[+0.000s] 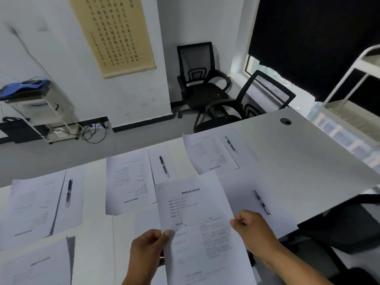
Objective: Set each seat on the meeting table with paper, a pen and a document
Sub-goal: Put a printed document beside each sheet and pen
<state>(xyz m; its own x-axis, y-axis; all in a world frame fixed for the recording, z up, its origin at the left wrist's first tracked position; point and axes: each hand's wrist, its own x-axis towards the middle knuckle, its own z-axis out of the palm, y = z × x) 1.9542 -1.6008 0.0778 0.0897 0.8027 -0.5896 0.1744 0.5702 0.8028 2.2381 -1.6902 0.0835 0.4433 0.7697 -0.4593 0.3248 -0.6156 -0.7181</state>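
Note:
I hold a printed document (197, 219) above the white meeting table (298, 153). My left hand (148, 249) pinches its left edge and my right hand (250, 225) grips its right edge. Under its right side lies blank paper with a pen (262, 202) on it. Along the far edge lie three sets: a document (35, 204) with a pen (69, 192), a document (129, 182) with a pen (164, 166), and a document (207, 153) with a pen (231, 145). Another document (37, 264) lies at the near left.
Two black mesh office chairs (199, 79) (257, 99) stand beyond the table's far end. A black chair (345, 223) is beside my right arm. A white cart (41, 108) with cables stands at the left wall. A cable hole (285, 121) sits in the table's far right.

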